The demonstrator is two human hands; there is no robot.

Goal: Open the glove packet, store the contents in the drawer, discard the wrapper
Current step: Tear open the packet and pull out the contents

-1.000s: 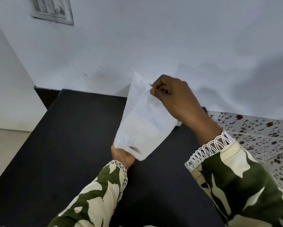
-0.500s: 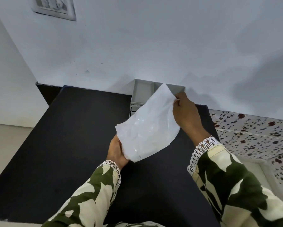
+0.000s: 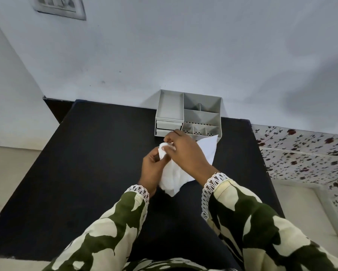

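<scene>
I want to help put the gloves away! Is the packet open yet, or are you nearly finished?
Not finished. Both the left hand and right hand grip the white glove packet at its top, working it open. Nothing has come out yet. The organizer's drawers look shut, so storing the contents and discarding the wrapper remain.

I see the table (image 3: 86,173) running up to the wall (image 3: 183,55), and the desk organizer (image 3: 189,116) stands on its far edge, backed against that wall. Its two drawers (image 3: 169,128) sit stacked on the organizer's left side, under a tray; the open compartments lie to their right. In front of the organizer, above the table, both hands meet on the glove packet (image 3: 174,177): my left hand (image 3: 151,169) on its left, my right hand (image 3: 185,153) over its top. A switch plate (image 3: 59,5) hangs high on the wall, far left. To the right of the table lies a patterned sheet (image 3: 305,153).
</scene>
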